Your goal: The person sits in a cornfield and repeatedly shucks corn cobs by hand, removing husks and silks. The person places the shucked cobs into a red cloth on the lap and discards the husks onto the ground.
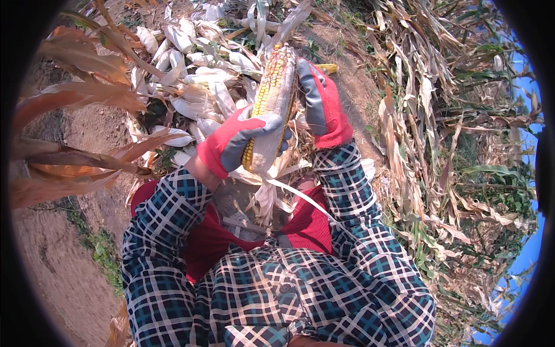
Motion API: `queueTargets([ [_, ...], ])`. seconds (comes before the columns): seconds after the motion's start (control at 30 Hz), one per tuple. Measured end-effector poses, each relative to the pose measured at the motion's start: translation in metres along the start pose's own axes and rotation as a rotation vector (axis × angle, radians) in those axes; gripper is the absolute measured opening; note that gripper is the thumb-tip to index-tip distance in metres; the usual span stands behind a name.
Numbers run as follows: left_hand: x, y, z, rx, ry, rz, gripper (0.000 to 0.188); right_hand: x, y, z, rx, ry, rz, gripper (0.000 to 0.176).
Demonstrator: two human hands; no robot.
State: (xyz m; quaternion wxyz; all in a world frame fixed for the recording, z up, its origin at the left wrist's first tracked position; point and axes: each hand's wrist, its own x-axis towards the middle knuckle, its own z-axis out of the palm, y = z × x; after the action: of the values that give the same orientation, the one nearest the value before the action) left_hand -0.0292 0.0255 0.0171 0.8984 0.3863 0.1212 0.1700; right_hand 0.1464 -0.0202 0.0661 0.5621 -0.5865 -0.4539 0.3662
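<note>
My left hand (243, 136), in a red glove with a grey coated palm, grips the lower part of an ear of corn (262, 97). The ear leans upright before me, its yellow kernels bare along the left side. A pale dry husk leaf (278, 102) still covers its middle, and a thin strip of husk trails from the base toward my right sleeve. My right hand (323, 104), gloved alike, is close against the ear's upper right side with its fingers bent. Whether it pinches husk or silk there is hidden.
Beyond my hands lies a heap of corn ears in pale husks (204, 78). Another yellow ear (326, 68) rests on the soil behind my right hand. Dry corn stalks (416, 108) stand on the right, and brown leaves (82, 95) reach in from the left.
</note>
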Motion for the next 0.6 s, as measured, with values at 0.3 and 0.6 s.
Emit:
queueTargets([
  [0.3,0.014,-0.012,-0.007,0.692,0.4,0.248,0.059,0.008,0.014,0.014,0.199,0.099,0.049,0.032],
  [0.6,0.014,-0.009,0.001,0.722,0.52,0.254,0.062,0.012,0.039,0.009,0.206,0.27,0.039,0.019],
])
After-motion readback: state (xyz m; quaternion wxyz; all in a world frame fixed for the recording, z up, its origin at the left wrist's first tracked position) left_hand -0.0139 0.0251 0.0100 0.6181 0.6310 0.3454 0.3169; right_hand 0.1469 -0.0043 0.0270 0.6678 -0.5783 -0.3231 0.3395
